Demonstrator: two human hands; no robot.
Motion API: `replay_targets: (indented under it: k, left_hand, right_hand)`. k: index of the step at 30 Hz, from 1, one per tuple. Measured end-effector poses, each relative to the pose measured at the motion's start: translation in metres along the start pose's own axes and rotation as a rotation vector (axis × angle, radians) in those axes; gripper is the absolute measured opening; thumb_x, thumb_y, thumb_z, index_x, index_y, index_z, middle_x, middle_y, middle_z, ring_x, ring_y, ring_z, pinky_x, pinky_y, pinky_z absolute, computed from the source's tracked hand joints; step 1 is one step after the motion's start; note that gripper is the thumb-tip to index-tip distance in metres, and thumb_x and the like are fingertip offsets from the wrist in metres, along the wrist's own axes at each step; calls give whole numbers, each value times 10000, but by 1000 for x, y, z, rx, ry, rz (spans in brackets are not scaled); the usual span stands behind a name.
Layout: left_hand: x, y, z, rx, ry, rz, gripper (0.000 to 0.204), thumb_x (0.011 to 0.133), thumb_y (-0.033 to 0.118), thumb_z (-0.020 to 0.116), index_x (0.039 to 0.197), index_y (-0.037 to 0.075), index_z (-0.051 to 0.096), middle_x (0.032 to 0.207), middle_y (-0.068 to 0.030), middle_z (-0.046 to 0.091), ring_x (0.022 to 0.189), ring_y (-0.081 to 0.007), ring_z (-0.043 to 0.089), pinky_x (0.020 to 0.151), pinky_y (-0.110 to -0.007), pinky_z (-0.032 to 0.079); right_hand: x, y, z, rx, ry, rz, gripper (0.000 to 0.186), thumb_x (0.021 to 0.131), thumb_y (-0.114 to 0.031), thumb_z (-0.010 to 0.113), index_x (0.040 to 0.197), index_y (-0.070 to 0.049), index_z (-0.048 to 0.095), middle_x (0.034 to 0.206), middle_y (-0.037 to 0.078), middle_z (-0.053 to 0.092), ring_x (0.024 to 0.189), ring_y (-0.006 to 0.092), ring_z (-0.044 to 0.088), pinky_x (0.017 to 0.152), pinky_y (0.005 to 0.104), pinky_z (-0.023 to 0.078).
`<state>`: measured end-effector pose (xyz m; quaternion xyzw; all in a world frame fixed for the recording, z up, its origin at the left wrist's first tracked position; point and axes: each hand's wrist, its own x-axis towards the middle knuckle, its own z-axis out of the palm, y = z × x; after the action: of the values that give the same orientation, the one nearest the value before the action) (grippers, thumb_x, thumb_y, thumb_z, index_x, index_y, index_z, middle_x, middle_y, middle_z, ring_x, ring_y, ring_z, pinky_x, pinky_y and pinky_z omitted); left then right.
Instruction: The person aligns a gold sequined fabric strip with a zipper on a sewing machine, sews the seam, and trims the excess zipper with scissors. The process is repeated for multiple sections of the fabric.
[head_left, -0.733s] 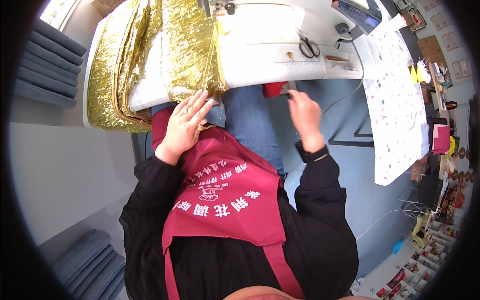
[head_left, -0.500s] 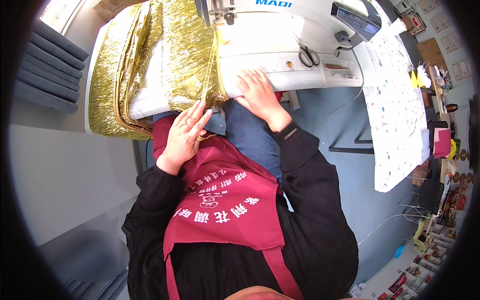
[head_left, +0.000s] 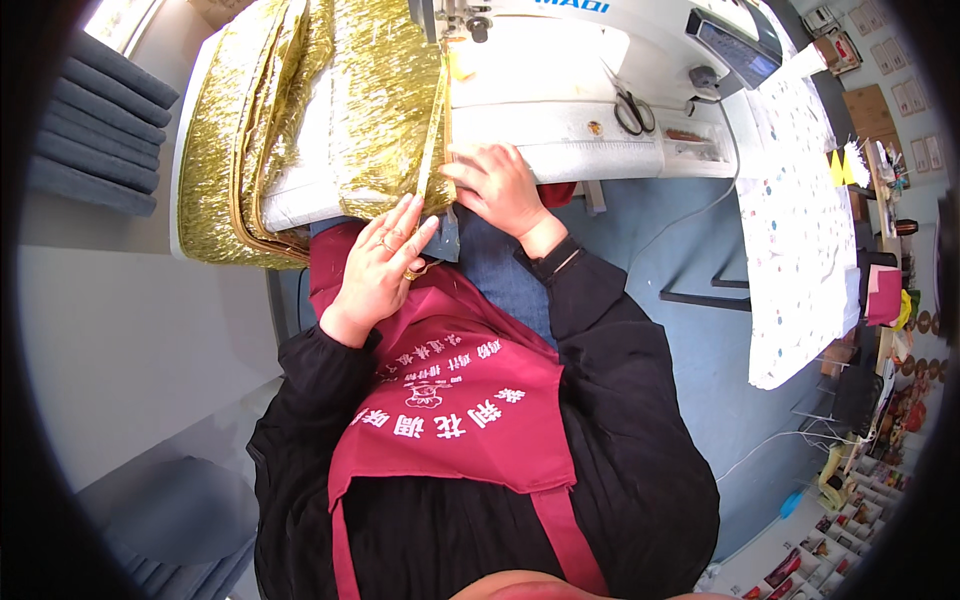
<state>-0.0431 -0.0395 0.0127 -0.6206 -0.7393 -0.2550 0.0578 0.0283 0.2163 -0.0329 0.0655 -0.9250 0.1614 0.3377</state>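
Note:
Shaggy gold tinsel fabric [head_left: 385, 125] lies under the head of a white sewing machine [head_left: 560, 30] and hangs over the table's front edge. A narrow yellow-gold ribbon [head_left: 434, 130] runs along its right border from the machine's needle area toward me. My left hand [head_left: 380, 262], with rings on it, has its fingers closed on the ribbon's near end at the table edge. My right hand [head_left: 502, 196] is at the fabric's right edge, fingers bent and thumb low, gripping that edge. Its fingertips are partly hidden.
Black-handled scissors [head_left: 634, 113] and a small tray [head_left: 697, 148] lie to the right on the machine bed. Folded gold fabric [head_left: 225, 150] is piled at the left. A patterned white cloth [head_left: 800, 260] hangs at the right, beside a loose cable [head_left: 735, 165].
My right hand has moved left from the white machine bed onto the fabric's right edge. My left hand stays by the ribbon. The view has shifted slightly.

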Motion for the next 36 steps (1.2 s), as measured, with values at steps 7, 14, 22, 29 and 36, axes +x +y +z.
replay_targets:
  k: [7, 14, 22, 29, 36]
  left_hand:
    - [6, 8, 1, -42, 9, -12, 636, 868, 116, 709, 1490, 143, 581, 1631, -200, 409, 1493, -387, 429, 1180, -484, 394]
    - [22, 22, 13, -72, -85, -11, 645, 840, 95, 703, 1475, 134, 595, 1620, -221, 422, 1500, -401, 416, 1172, -493, 396]
    - [29, 23, 28, -39, -145, -31, 651, 838, 126, 746, 1470, 152, 593, 1587, -202, 470, 1466, -361, 465, 1156, -467, 416]
    - [30, 24, 22, -19, -100, 7, 655, 835, 146, 753, 1470, 148, 591, 1570, -186, 492, 1450, -346, 489, 1116, -454, 448]
    - [32, 18, -6, -31, 54, 54, 501, 838, 124, 708, 1337, 115, 670, 1406, -122, 626, 1357, -316, 571, 1080, -460, 430]
  right_hand:
    - [-9, -2, 5, -14, 71, -183, 225, 865, -168, 685, 1081, -124, 731, 1119, 0, 716, 983, 180, 680, 879, 358, 523]
    - [-25, -4, -2, 61, 100, -200, 270, 840, -135, 681, 1099, -70, 724, 1138, 48, 731, 1038, 202, 719, 894, 359, 560]
    - [-38, -1, -2, 176, 75, -163, 317, 845, -105, 670, 1147, -22, 721, 1148, 97, 726, 1042, 263, 724, 926, 393, 589]
    - [-35, 0, -7, 159, 108, -176, 313, 848, -85, 686, 1152, -16, 719, 1263, 107, 697, 1096, 289, 713, 929, 401, 586]
    - [-21, -10, -27, 37, 165, -190, 259, 848, -110, 686, 1099, -92, 747, 1122, 24, 690, 973, 184, 677, 913, 354, 528]
